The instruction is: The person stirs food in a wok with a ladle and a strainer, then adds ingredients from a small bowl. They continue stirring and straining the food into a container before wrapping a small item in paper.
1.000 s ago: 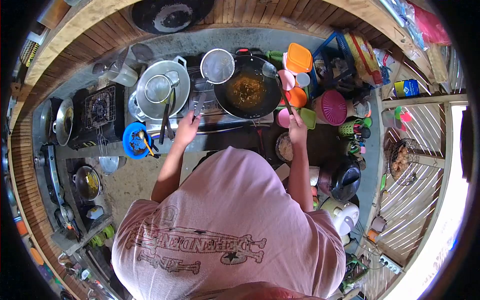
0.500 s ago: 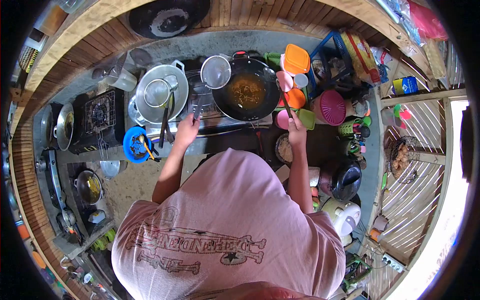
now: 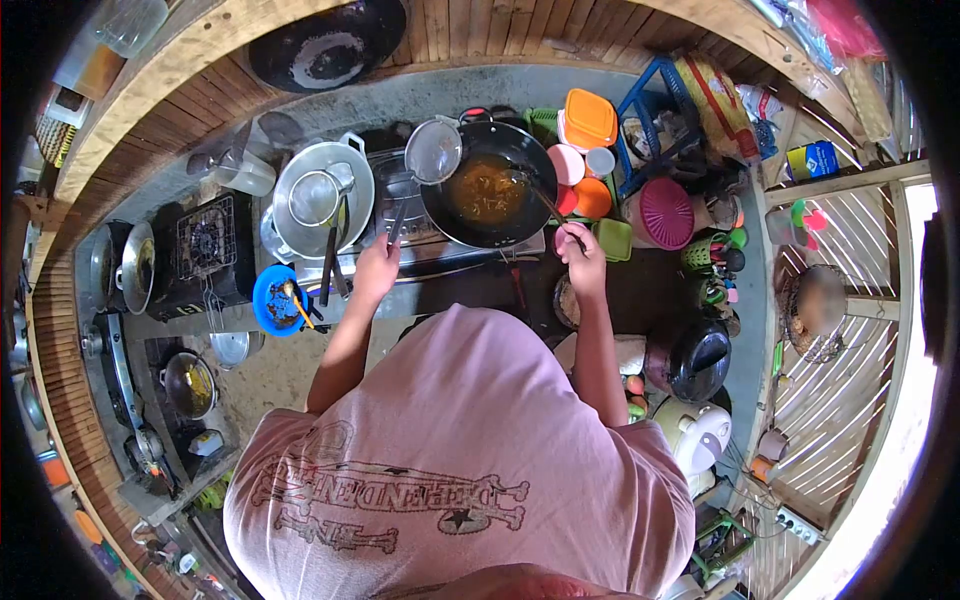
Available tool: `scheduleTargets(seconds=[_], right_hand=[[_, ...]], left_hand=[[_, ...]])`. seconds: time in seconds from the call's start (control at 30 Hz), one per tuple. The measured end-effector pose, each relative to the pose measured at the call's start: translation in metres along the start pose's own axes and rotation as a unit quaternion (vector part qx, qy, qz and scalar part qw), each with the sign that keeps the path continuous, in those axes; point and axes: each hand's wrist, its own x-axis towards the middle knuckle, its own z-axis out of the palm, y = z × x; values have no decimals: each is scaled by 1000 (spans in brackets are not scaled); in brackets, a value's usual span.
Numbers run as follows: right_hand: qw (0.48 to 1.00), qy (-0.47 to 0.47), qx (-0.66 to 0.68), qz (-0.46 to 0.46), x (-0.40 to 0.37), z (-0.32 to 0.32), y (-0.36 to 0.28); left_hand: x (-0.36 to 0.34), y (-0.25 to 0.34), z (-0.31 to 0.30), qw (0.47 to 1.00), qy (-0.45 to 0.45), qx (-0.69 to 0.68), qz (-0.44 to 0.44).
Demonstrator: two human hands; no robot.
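My left hand [image 3: 378, 268] is closed around the handle of a mesh strainer [image 3: 433, 152], whose bowl is held over the left rim of a black wok [image 3: 533, 160]. Brown liquid with small golden pieces [image 3: 487, 196] lies in the wok. In my right hand [image 3: 584, 264] is the dark handle of a long cooking utensil [image 3: 549, 206]; its head reaches into the right side of the wok and is too indistinct to name. Left of the wok, a large metal pot [image 3: 352, 225] carries a second strainer [image 3: 314, 197] and other long-handled utensils.
A blue bowl [image 3: 270, 318] with dark contents and a spoon sits at the counter's left. Coloured lidded containers [image 3: 592, 118] crowd the right side of the wok. Farther left is a stove with a wire grate [image 3: 206, 235]; a rice cooker [image 3: 690, 430] stands at right.
The utensil in my right hand has swung from above the containers to inside the wok, and that hand has moved slightly left and down. The strainer stays near the wok's left rim.
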Motion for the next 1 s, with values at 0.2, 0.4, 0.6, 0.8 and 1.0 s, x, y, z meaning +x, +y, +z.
scheduleTargets(seconds=[0.2, 0.4, 0.6, 0.8, 1.0], right_hand=[[991, 33, -84, -100, 13, 2, -4], [944, 83, -278, -156, 21, 2, -37], [890, 84, -390, -221, 19, -3, -91], [887, 95, -392, -226, 33, -9, -96], [896, 78, -381, -215, 46, 1, -66]], left_hand=[[-2, -3, -1, 1000, 13, -4, 14], [-9, 3, -2, 999, 29, -18, 14], [-15, 13, -1, 999, 35, 27, 0], [-14, 9, 8, 999, 34, 4, -5], [-19, 28, 1, 999, 23, -8, -45]])
